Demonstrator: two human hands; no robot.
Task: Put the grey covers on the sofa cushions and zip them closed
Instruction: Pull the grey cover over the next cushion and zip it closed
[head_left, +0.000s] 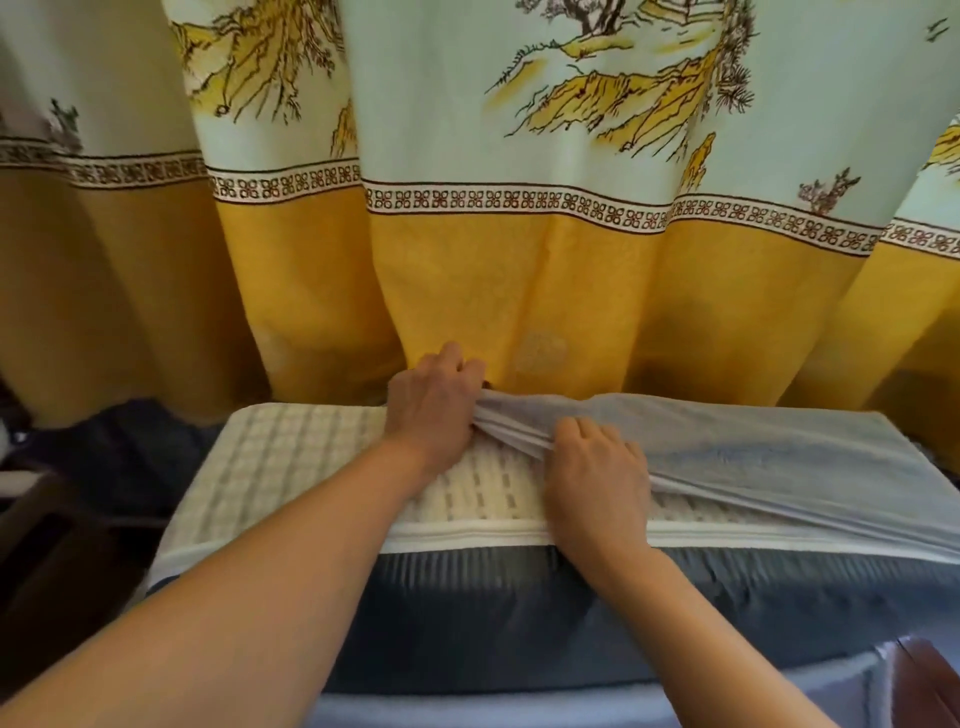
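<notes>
From the head camera, a cream waffle-textured cushion (311, 467) lies flat on a stack, its right half already under the thin grey cover (779, 457). The left hand (434, 405) pinches the bunched cover mouth at the cushion's far edge; the right hand (592, 467) grips the same gathered hem toward the near edge. The cover looks light, limp and stretchy, best held by its hem; the cushion seems springy foam. A darker ribbed cushion (519, 597), probably already covered, lies beneath.
</notes>
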